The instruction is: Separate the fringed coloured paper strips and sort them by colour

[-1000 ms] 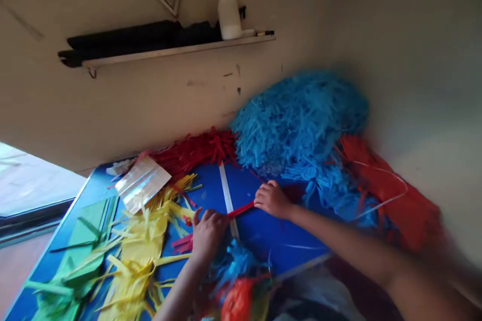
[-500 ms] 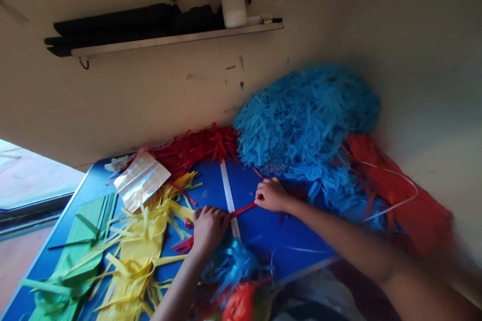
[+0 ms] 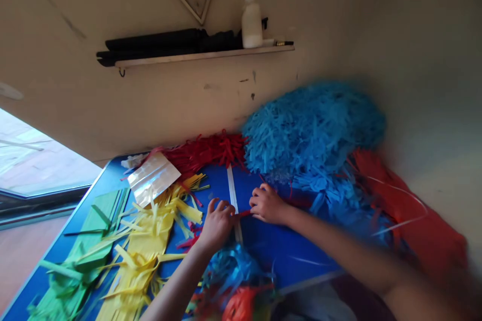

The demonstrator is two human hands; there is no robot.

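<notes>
My left hand point(image 3: 218, 220) and my right hand point(image 3: 266, 204) meet over a blue table point(image 3: 259, 238), each pinching an end of a short red paper strip point(image 3: 244, 213). The hands are almost touching, with the strip lying across a pale stick point(image 3: 233, 195) that runs away from me on the table. Both hands have their fingers curled down onto the strip.
A big heap of blue paper fringe point(image 3: 312, 128) lies behind my right hand, red fringe point(image 3: 207, 150) at the back and orange-red fringe point(image 3: 406, 205) on the right. Yellow fringe point(image 3: 150, 230), green paper point(image 3: 86, 246) and a shiny foil piece point(image 3: 152, 178) lie left. A white glue bottle point(image 3: 251, 17) stands on a wall shelf point(image 3: 203, 55).
My hands have drawn closer together, so less of the red strip shows between them. The view has shifted, so the shelf and wall sit lower and further right.
</notes>
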